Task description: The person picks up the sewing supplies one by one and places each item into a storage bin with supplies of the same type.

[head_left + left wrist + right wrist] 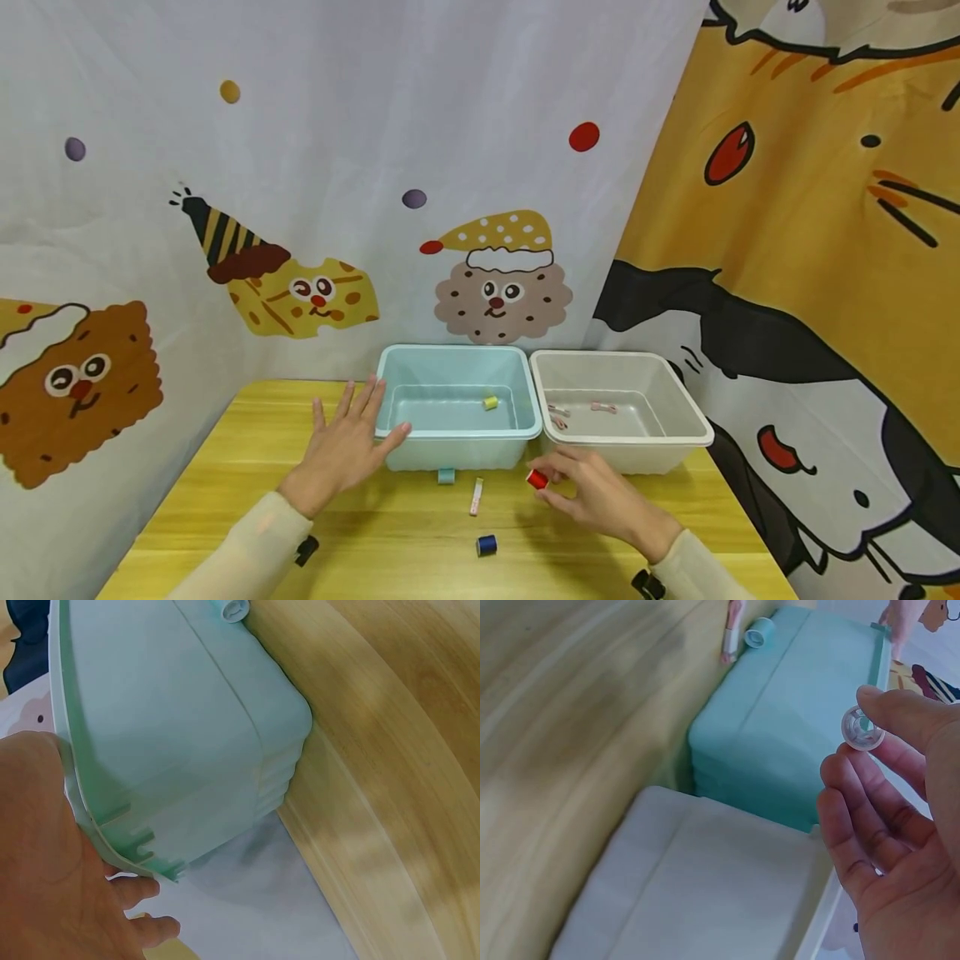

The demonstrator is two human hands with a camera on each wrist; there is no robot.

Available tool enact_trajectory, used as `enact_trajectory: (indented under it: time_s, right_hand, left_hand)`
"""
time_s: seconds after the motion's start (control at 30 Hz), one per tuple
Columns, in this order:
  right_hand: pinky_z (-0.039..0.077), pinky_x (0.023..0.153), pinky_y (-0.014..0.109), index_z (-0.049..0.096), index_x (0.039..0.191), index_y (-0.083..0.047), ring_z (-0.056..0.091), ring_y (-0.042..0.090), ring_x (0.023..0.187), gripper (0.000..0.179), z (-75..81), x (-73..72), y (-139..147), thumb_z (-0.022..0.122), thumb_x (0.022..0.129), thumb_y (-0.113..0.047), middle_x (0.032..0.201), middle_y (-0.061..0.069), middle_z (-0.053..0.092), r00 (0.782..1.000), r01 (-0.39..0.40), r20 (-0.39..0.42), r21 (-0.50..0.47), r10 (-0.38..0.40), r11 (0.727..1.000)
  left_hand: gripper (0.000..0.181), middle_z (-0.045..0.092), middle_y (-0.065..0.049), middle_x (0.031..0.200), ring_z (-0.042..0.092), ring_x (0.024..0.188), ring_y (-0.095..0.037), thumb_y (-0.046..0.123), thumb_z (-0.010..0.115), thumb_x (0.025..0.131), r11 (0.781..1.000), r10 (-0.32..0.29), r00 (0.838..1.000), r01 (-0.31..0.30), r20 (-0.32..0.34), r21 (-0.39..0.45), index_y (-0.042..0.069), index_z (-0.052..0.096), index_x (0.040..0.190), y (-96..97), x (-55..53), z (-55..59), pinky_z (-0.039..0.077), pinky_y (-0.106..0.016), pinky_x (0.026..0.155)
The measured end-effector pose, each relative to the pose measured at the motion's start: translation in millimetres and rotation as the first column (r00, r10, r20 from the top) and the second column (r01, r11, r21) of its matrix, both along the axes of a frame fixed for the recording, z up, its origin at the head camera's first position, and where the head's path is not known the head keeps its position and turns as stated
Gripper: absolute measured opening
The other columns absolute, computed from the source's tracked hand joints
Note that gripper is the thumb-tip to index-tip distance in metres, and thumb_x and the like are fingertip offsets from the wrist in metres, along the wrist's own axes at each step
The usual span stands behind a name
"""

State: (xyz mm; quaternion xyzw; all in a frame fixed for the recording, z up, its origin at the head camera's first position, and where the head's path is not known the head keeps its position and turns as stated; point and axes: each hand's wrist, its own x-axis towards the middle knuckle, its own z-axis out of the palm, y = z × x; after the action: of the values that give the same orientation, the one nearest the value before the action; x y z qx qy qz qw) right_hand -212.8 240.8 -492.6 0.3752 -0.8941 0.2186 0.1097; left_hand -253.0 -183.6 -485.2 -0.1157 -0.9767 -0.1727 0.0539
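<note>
My right hand (600, 500) pinches a red thread spool (537, 479) between thumb and fingers, in front of the white bin (622, 457). In the right wrist view the spool's pale round end (863, 728) faces the camera. With fingers spread, my left hand (347, 446) rests at the left rim of the light blue bin (457, 452). A yellow spool (490, 403) lies inside that bin. On the table in front are a light blue spool (446, 476), a small pink-and-white clothespin (476, 497) and a dark blue spool (487, 546).
Several small pink clothespins (603, 407) lie in the white bin, which stands right beside the blue one. Both bins sit at the back of the wooden table (375, 558). Behind it hangs a printed cloth (322, 167).
</note>
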Motion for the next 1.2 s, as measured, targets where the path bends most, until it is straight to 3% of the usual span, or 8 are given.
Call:
enact_trajectory:
  time_s: [0.3, 0.47, 0.67, 0.97, 1.2]
  right_hand:
    - [0.066, 0.083, 0.022, 0.083, 0.131, -0.010, 0.074, 0.007, 0.095, 0.034, 17.0, -8.3, -12, 0.095, 0.099, -0.013, 0.110, -0.005, 0.077, 0.997, -0.050, -0.057, 0.004, 0.051, 0.999]
    - [0.066, 0.084, 0.020, 0.083, 0.131, -0.008, 0.076, 0.009, 0.096, 0.035, 29.7, -15.3, -22, 0.096, 0.098, -0.011, 0.116, -0.003, 0.079, 0.994, -0.078, -0.071, 0.007, 0.078, 0.997]
    - [0.066, 0.082, 0.021, 0.084, 0.131, -0.009, 0.077, 0.010, 0.092, 0.038, 41.1, -27.3, -33, 0.097, 0.095, -0.007, 0.115, -0.001, 0.080, 0.984, -0.089, -0.151, 0.017, 0.090, 0.996]
    - [0.068, 0.081, 0.023, 0.083, 0.137, -0.011, 0.082, 0.016, 0.096, 0.036, 53.1, -44.9, -46, 0.091, 0.102, -0.009, 0.121, 0.001, 0.080, 0.991, -0.099, -0.085, 0.034, 0.101, 0.995]
    - [0.066, 0.082, 0.021, 0.082, 0.141, -0.013, 0.078, 0.014, 0.098, 0.036, 59.5, -59.2, -52, 0.088, 0.106, -0.012, 0.120, 0.000, 0.079, 0.989, -0.110, -0.090, 0.046, 0.114, 0.993]
  left_hand:
    - [0.099, 0.020, -0.014, 0.196, 0.015, 0.182, -0.053, 0.074, 0.049, 0.117, 1.000, -0.001, 1.000, 0.001, 0.002, 0.006, 0.009, 0.023, 0.187, -0.5, 0.7, -1.2, -0.001, -0.096, 0.133]
    - [0.101, 0.020, -0.013, 0.196, 0.014, 0.182, -0.052, 0.079, 0.045, 0.116, 1.000, 0.002, 1.000, -0.002, 0.000, 0.001, 0.010, 0.022, 0.187, -1.3, 0.3, -3.0, -0.001, -0.096, 0.133]
    - [0.099, 0.020, -0.014, 0.196, 0.014, 0.182, -0.053, 0.074, 0.050, 0.117, 1.000, 0.003, 1.000, -0.003, -0.004, 0.010, 0.010, 0.022, 0.187, -1.4, 0.0, -1.4, 0.000, -0.096, 0.133]
    - [0.102, 0.020, -0.013, 0.196, 0.015, 0.182, -0.053, 0.078, 0.046, 0.116, 1.000, 0.008, 1.000, -0.008, -0.013, 0.002, 0.010, 0.023, 0.187, -2.7, -1.8, -0.1, 0.001, -0.096, 0.133]
    - [0.103, 0.018, -0.012, 0.196, 0.015, 0.182, -0.053, 0.080, 0.044, 0.116, 1.000, 0.005, 1.000, -0.005, -0.010, -0.005, 0.010, 0.022, 0.187, -1.5, -1.2, -3.2, 0.000, -0.096, 0.133]
